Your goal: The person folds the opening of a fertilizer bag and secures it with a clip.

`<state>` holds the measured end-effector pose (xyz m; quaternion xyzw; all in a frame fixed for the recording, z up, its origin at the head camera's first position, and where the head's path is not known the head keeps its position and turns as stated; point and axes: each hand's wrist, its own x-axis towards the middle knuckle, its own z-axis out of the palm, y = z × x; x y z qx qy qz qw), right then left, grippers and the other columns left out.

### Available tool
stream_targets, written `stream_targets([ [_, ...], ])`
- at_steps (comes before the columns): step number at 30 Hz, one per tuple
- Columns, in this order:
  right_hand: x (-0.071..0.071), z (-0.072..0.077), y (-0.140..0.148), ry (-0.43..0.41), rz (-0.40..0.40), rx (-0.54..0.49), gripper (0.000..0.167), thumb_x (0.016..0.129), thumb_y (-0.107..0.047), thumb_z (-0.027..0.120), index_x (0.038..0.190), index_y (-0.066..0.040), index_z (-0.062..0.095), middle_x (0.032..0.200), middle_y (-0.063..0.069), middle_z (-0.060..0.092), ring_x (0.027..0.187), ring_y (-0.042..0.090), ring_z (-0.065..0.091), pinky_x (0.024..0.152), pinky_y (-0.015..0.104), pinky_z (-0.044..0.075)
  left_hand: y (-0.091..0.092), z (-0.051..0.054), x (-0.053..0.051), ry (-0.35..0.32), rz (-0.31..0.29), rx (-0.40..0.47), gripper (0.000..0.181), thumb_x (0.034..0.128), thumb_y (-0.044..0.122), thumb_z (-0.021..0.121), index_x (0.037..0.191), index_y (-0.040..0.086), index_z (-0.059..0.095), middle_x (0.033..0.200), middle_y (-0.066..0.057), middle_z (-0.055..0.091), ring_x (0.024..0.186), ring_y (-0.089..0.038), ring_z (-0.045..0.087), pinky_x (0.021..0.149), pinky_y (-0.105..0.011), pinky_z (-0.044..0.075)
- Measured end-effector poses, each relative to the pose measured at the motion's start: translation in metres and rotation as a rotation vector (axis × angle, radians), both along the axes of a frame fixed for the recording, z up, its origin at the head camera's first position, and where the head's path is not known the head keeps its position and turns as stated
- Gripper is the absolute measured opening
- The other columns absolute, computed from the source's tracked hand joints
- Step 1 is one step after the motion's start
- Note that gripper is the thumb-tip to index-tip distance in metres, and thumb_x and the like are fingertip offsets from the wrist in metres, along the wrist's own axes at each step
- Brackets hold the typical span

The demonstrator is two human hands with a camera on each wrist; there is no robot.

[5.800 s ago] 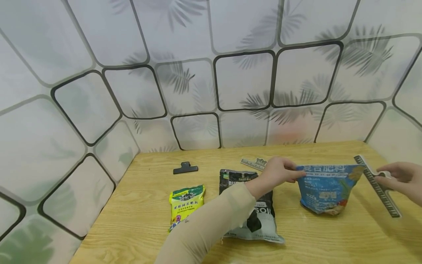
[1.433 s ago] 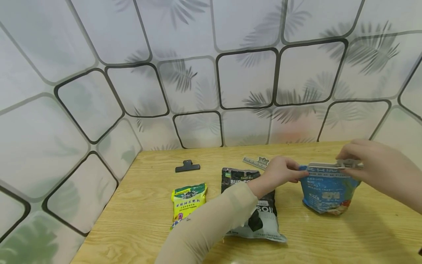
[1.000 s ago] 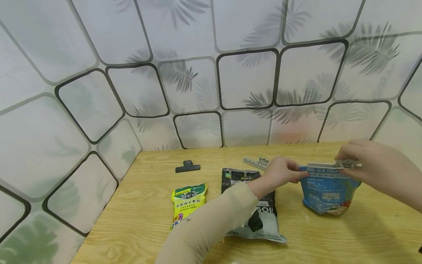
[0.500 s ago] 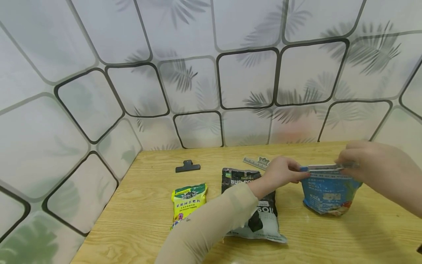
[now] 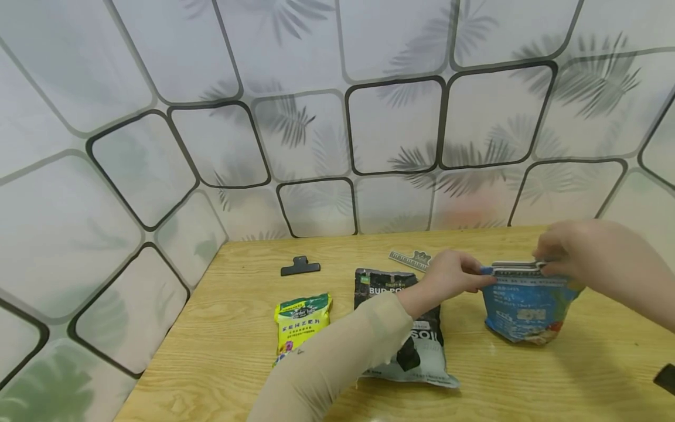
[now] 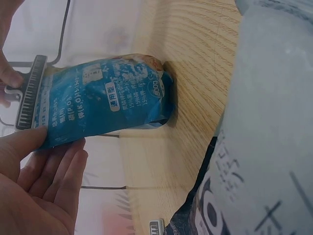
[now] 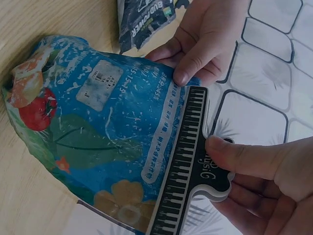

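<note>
A blue fertilizer bag (image 5: 527,310) stands upright on the table at the right. My left hand (image 5: 448,274) pinches its top left corner between thumb and fingers. Along the bag's top edge sits a long clip (image 7: 183,161) with a black-and-white piano-key pattern. My right hand (image 5: 590,252) pinches the clip's handle, thumb on one side and fingers on the other, as the right wrist view shows. In the left wrist view the clip's bar (image 6: 32,93) lies across the bag's mouth, close to my left thumb.
A black soil bag (image 5: 406,328) lies under my left forearm, which partly covers it. Further left lies a yellow-and-green fertilizer packet (image 5: 300,322). Behind them are a black clip (image 5: 300,266) and another piano-key clip (image 5: 411,259). A dark object (image 5: 665,380) shows at the right edge.
My right hand has brought the piano-key clip leftward from beside the bag onto its top edge. Over the last second the clip has settled there. My left hand has kept its pinch.
</note>
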<state>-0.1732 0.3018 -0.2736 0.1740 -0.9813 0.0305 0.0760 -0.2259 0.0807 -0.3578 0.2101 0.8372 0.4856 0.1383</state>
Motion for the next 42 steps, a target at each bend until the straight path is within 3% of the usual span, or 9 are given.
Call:
stream_targets([
  [4,-0.007,0.001,0.002,-0.054,-0.014,-0.011,0.016,0.08,-0.007,0.091,0.086,-0.01,0.077,0.083,-0.001,0.078,0.066,0.012,0.067,0.055,0.036,0.057,0.0,0.0,0.001,-0.008,-0.002,0.017,0.016,0.0958,0.022,0.083,0.106,0.01,0.082,0.098,-0.001,0.082,0.071,-0.005,0.073,0.067,-0.017,0.057],
  [12,-0.012,0.0,0.002,-0.065,0.002,-0.025,0.018,0.077,-0.009,0.093,0.084,-0.011,0.077,0.086,0.001,0.08,0.069,0.016,0.07,0.058,0.039,0.06,0.001,0.001,0.001,0.004,0.005,0.003,0.022,0.094,0.022,0.085,0.112,0.01,0.081,0.106,-0.002,0.082,0.071,-0.003,0.072,0.068,-0.017,0.058],
  [19,-0.014,-0.001,-0.001,-0.079,0.011,-0.044,0.019,0.076,-0.014,0.095,0.083,-0.016,0.077,0.085,-0.004,0.08,0.069,0.013,0.068,0.058,0.038,0.059,0.003,-0.001,0.001,0.036,0.008,-0.017,0.012,0.0934,0.023,0.085,0.095,0.012,0.082,0.092,0.003,0.081,0.066,0.001,0.066,0.062,-0.017,0.054],
  [24,-0.018,-0.003,0.0,-0.093,0.019,-0.066,0.019,0.076,-0.015,0.095,0.084,-0.016,0.077,0.085,-0.004,0.079,0.07,0.012,0.068,0.06,0.038,0.06,0.003,-0.001,0.002,0.039,0.004,-0.013,0.019,0.0939,0.024,0.085,0.081,0.014,0.076,0.079,0.006,0.076,0.065,0.001,0.064,0.06,-0.018,0.052],
  [30,-0.023,-0.002,-0.001,-0.112,0.021,-0.064,0.019,0.077,-0.018,0.095,0.086,-0.017,0.078,0.083,-0.007,0.077,0.071,0.011,0.067,0.061,0.04,0.059,0.001,-0.001,0.001,0.035,-0.003,-0.001,0.017,0.0943,0.023,0.084,0.083,0.013,0.078,0.079,0.006,0.076,0.065,0.0,0.066,0.06,-0.017,0.053],
  [36,-0.026,-0.001,-0.005,-0.115,0.029,-0.05,0.021,0.075,-0.019,0.096,0.086,-0.018,0.078,0.08,-0.008,0.074,0.071,0.011,0.066,0.062,0.041,0.059,0.0,0.0,0.0,0.023,0.009,0.005,0.021,0.0942,0.022,0.084,0.078,0.012,0.075,0.08,0.002,0.078,0.076,-0.014,0.076,0.058,-0.018,0.052],
  [42,-0.026,-0.002,-0.007,-0.131,0.034,-0.051,0.022,0.074,-0.017,0.097,0.086,-0.016,0.079,0.08,-0.008,0.074,0.071,0.012,0.066,0.061,0.041,0.059,0.001,-0.001,0.001,0.031,0.021,-0.018,0.017,0.0936,0.022,0.085,0.082,0.011,0.078,0.082,0.002,0.079,0.068,-0.006,0.071,0.059,-0.018,0.052],
])
